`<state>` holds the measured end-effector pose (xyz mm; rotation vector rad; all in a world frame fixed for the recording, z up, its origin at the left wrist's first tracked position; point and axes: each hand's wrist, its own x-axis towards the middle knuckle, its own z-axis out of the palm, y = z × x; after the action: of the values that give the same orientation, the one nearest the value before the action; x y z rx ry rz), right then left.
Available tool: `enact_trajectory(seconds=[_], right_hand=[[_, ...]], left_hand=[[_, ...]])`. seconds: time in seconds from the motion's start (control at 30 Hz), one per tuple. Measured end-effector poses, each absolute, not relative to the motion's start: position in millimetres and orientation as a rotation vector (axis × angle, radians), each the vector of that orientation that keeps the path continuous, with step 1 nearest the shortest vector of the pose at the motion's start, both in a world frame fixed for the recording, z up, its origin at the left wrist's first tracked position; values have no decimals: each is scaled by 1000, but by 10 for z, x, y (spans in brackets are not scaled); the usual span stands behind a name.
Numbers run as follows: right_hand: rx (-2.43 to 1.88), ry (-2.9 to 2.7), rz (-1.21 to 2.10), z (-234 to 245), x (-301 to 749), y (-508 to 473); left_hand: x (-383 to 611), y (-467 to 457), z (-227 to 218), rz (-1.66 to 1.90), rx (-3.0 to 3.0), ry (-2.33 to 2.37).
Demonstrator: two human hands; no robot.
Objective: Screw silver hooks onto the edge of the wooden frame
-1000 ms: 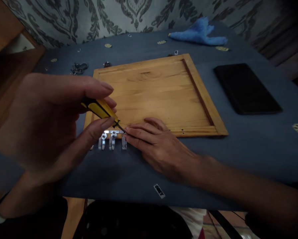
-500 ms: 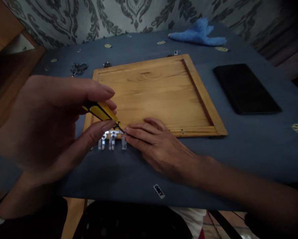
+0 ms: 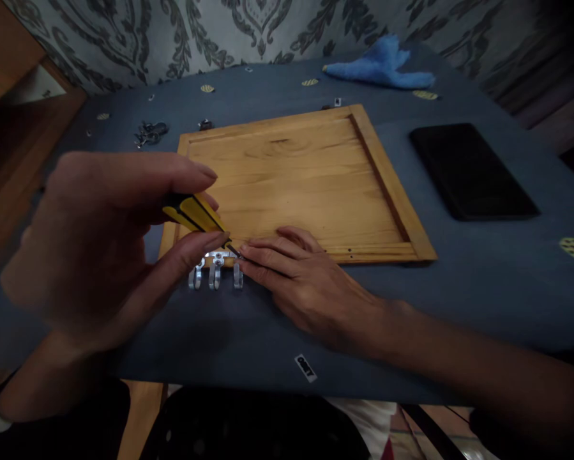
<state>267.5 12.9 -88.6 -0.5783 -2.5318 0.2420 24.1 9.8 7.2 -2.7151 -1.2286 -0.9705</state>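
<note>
My left hand (image 3: pixel 105 243) is closed round the yellow and black handle of a screwdriver (image 3: pixel 198 214). The screwdriver slants down to the right, its tip at a metal hook rail (image 3: pixel 218 257) on the near edge of a wooden board with a raised frame (image 3: pixel 382 172). Silvery hooks hang from the rail over that edge. My right hand (image 3: pixel 310 275) lies across the near edge, its fingertips pressed together on the right part of the rail, beside the screwdriver's tip. Those fingertips hide the rail's end and whatever screw is under the tip.
On the blue-grey tablecloth (image 3: pixel 248 345), a black tablet or large phone (image 3: pixel 471 169) lies right of the board. A blue fluffy cloth (image 3: pixel 385 64) is at the back. Small dark metal pieces (image 3: pixel 151 134) lie at the back left, near a wooden cabinet (image 3: pixel 32 134).
My left hand has turned slightly with the screwdriver, whose handle shows a different side. The tip stays at the same spot. My right hand and the board hold still.
</note>
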Motion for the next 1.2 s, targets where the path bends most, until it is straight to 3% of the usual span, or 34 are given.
enact_trajectory(seconds=[0.2, 0.43, 0.87, 1.2], right_hand=[[-578, -2537, 267, -879, 2694, 127], [-577, -2552, 267, -869, 2688, 124], [-578, -2549, 265, -865, 2696, 125], [-581, -2547, 268, -860, 2697, 120]], left_hand=[[301, 46, 44, -997, -2660, -1345], [525, -1, -38, -1438, -2520, -1455], [412, 88, 45, -1278, -2819, -1291], [430, 81, 50, -1476, -2824, -1365]])
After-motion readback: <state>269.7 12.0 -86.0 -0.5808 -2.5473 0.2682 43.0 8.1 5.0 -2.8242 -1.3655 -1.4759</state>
